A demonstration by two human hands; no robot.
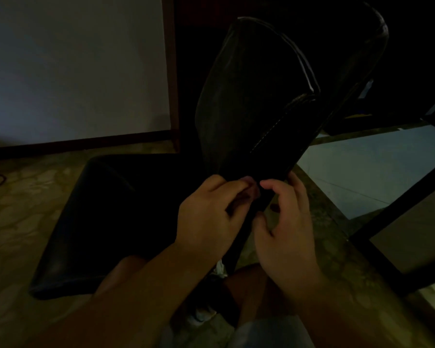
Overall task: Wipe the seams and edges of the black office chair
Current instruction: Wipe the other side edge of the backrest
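**Both hands at chair side edge, dim room**

Dark room, patterned tan floor (pixel 18 222). Pale wall (pixel 73 66) upper left with a dark baseboard (pixel 81 143) under it. Black frame bars (pixel 397 204) cross the right side over a lighter bluish patch of floor.

Chair (pixel 259 96) fills the centre: backrest rises toward upper right, light stitched seam (pixel 269 131) runs down its side panel, seat (pixel 106 222) spreads to the lower left. Leather looks worn and creased.

Left hand (pixel 206 219) is on the backrest's lower side edge, fingers curled, fingertips pinching something small and pinkish (pixel 249 189) against the edge. Too dark to tell what it is, maybe a cloth.

Right hand (pixel 286 229) is just beside it on the same edge, fingers curled round the narrow side panel, thumb at the front. Fingertips of both hands nearly meet at the seam's lower end.

Knees and pale shorts (pixel 269 332) at the bottom; a white scrap (pixel 220 268) shows under the chair between the forearms.

No readable brand, label or text; a small pale tag (pixel 366 89) at far right is too blurred to read.
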